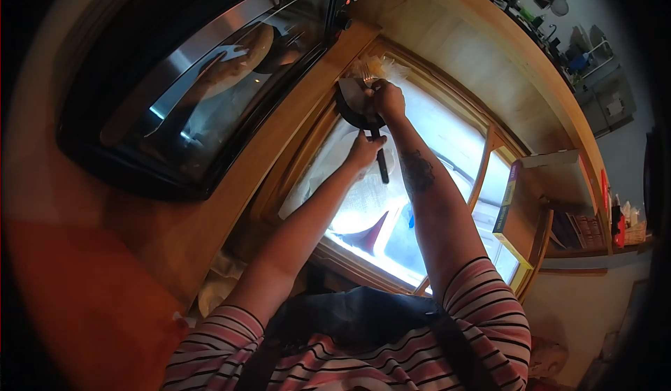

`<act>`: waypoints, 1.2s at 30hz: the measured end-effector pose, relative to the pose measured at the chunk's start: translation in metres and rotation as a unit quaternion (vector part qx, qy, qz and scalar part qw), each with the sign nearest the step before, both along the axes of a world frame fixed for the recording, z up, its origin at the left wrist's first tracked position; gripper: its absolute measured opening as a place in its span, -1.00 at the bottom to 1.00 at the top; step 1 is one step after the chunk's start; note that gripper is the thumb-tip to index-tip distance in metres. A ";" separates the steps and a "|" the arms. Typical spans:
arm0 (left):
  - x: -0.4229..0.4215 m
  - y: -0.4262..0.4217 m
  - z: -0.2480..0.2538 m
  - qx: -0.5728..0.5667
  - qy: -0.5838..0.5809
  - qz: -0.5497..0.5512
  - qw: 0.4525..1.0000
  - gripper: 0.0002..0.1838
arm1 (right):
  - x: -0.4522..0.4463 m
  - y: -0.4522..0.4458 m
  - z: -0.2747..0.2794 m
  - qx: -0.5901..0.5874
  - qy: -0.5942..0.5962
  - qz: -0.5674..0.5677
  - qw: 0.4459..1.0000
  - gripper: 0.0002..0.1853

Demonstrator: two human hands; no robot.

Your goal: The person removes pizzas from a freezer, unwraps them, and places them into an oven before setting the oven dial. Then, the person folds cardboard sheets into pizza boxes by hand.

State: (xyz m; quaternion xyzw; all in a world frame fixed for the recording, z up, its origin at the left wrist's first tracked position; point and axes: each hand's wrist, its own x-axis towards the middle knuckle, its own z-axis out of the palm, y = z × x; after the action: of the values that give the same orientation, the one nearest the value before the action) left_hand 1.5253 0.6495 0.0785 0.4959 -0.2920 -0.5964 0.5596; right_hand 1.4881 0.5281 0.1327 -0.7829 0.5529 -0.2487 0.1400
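My left hand [365, 152] is wrapped round the black handle of a cleaver-like tool [355, 97], whose wide dark blade points toward the top. In my right hand [388, 99], beside the blade, is a metal fork [368, 79] with its tines up. The tool's handle [383, 167] sticks out below my left hand. A crinkled clear plastic bag [383, 65] with something yellowish shows just behind the fork. Below both hands lies a brightly lit drawer or display [356, 206] in a wooden frame; glare hides much of what it holds.
A black toaster oven [203, 104] with a glass door stands at the left on a wooden surface. Books [510, 195] sit on a wooden shelf [559, 164] at the right. Kitchen items [559, 6] are at the upper right. An orange-red surface [84, 286] fills the lower left.
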 end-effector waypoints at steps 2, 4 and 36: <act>-0.009 -0.006 0.004 -0.015 0.039 -0.011 0.999 -0.59 | 0.002 -0.001 0.003 0.024 0.000 -0.028 0.999 -0.79; -0.017 -0.017 0.004 0.005 0.092 -0.019 0.996 -0.60 | 0.001 -0.006 0.001 0.016 0.036 -0.013 0.999 -0.82; -0.021 -0.021 0.003 0.002 0.114 0.023 0.993 -0.25 | -0.028 -0.033 -0.016 -0.030 -0.063 0.118 0.991 -0.67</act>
State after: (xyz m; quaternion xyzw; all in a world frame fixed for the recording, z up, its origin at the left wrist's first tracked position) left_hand 1.5043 0.6284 0.0812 0.4323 -0.2141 -0.6365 0.6018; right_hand 1.4601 0.4953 0.1168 -0.8294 0.4390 -0.2953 0.1795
